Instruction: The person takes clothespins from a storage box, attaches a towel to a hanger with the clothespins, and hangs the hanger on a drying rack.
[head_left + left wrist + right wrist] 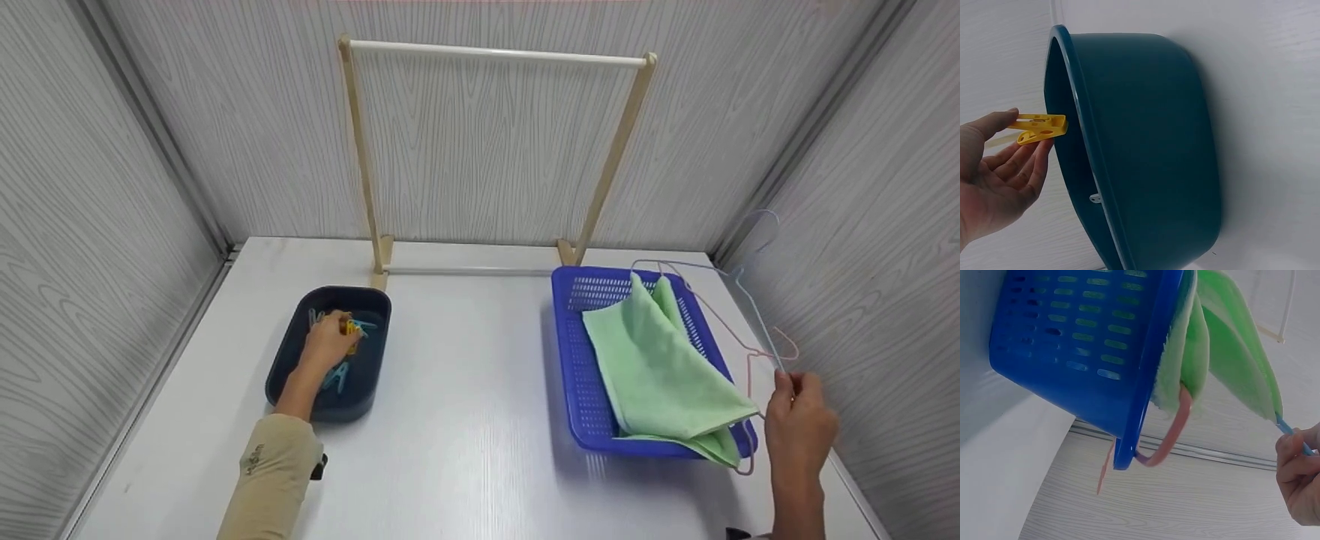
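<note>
My left hand [324, 346] reaches into the dark teal basin [1145, 140] on the left side of the table. Between thumb and fingertips it pinches a yellow clothespin [1044, 128], held at the rim in the left wrist view. Blue clothespins [337, 377] lie inside the basin. On the right, my right hand [801, 424] grips a light blue hanger [757, 311] beside the blue basket [566, 375]. A light green cloth [667, 367] hangs over this hanger, its lower part overlapping the basket. A pink hanger [1171, 436] sticks out past the basket rim, partly hidden by cloth.
At the back of the table stands a wooden rack with a white top bar [495, 52] and a lower bar [472, 271]. Pale wood-grain panels [480, 150] enclose the table at the back and both sides. White table surface [465, 390] lies between basin and basket.
</note>
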Demonstrator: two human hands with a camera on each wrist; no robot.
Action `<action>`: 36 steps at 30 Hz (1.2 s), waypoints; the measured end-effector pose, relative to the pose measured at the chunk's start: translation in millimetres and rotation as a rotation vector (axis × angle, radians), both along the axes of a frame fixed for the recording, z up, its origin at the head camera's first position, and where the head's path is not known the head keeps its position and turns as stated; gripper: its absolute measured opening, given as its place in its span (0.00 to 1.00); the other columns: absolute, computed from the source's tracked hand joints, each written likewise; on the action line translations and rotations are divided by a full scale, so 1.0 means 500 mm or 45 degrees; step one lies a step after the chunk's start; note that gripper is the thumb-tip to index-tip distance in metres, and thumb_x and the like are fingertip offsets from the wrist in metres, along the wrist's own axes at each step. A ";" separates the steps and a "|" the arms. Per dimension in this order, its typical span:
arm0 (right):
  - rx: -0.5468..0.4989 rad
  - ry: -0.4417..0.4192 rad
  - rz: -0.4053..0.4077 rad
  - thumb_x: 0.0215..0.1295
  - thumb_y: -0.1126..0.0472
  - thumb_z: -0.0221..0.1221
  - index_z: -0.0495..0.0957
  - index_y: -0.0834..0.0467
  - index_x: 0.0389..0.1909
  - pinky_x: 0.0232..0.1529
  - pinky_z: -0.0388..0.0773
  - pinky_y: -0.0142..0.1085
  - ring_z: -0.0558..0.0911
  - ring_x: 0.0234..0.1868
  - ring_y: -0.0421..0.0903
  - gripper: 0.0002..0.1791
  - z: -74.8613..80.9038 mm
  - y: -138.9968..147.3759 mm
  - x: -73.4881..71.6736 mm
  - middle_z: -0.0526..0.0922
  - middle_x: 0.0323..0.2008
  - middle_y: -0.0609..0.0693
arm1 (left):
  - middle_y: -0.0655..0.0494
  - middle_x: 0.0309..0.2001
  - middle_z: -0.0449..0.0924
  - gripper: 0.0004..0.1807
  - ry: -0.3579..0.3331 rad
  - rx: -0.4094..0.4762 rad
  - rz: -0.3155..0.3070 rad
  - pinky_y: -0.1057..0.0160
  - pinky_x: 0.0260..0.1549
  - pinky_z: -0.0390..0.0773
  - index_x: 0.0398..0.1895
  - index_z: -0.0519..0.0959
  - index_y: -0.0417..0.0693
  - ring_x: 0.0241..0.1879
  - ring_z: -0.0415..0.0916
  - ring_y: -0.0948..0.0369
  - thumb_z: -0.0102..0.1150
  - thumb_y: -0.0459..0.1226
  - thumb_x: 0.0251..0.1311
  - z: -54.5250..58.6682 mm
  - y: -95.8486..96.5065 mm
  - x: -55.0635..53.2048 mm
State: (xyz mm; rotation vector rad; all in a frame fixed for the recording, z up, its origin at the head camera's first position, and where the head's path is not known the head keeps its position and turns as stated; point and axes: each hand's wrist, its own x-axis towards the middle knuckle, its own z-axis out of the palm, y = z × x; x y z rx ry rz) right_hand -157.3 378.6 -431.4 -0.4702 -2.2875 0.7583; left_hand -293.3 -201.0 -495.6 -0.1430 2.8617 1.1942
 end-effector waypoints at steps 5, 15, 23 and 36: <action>0.041 0.224 -0.001 0.66 0.59 0.53 0.74 0.69 0.36 0.29 0.65 0.30 0.77 0.29 0.41 0.14 -0.001 -0.001 -0.010 0.79 0.30 0.64 | 0.35 0.47 0.71 0.21 0.059 0.046 -0.003 0.52 0.44 0.73 0.54 0.67 0.30 0.45 0.71 0.46 0.53 0.35 0.62 0.008 0.003 -0.002; 0.082 0.396 0.158 0.63 0.62 0.58 0.76 0.70 0.34 0.22 0.60 0.19 0.65 0.18 0.24 0.12 0.026 0.000 -0.041 0.75 0.21 0.42 | 0.35 0.52 0.70 0.23 0.141 0.252 -0.039 0.51 0.49 0.71 0.57 0.65 0.31 0.51 0.70 0.46 0.53 0.38 0.64 0.053 0.013 0.000; 0.093 0.529 0.285 0.61 0.64 0.59 0.75 0.72 0.31 0.21 0.59 0.18 0.66 0.19 0.26 0.11 0.060 0.012 -0.086 0.69 0.20 0.30 | 0.40 0.49 0.74 0.24 0.250 0.320 -0.028 0.54 0.47 0.71 0.57 0.68 0.35 0.48 0.72 0.50 0.51 0.43 0.65 0.090 0.039 0.002; -0.020 0.750 0.551 0.59 0.72 0.59 0.74 0.76 0.29 0.15 0.59 0.19 0.65 0.15 0.32 0.08 0.122 0.014 -0.160 0.70 0.15 0.44 | 0.43 0.48 0.74 0.23 0.407 0.658 -0.162 0.64 0.44 0.74 0.55 0.69 0.35 0.47 0.72 0.54 0.59 0.38 0.60 0.157 0.089 0.006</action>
